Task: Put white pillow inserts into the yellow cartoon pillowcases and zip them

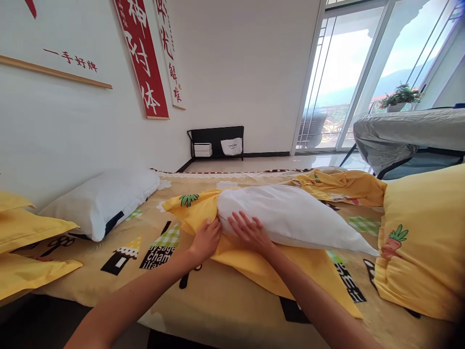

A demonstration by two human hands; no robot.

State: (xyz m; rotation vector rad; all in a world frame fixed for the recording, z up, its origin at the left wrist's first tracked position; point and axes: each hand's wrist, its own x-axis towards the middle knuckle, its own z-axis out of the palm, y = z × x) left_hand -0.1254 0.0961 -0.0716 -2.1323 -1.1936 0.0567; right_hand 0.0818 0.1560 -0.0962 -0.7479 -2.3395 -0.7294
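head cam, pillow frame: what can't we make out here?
1. Head view: left end of the plain white pillow, hidden inside the yellow printed fabric pillowcase.
2. Fingertips of the left hand, buried in the pillowcase fold: grip unclear. The right hand lies flat on the pillow.
3. The yellow carrot-print pillow, cut off by the right edge.
4. Print on the small white bag by the far wall: too small.

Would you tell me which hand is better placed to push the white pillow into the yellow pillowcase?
Probably the right hand: it lies flat on the white pillow, while the left hand grips the yellow pillowcase.
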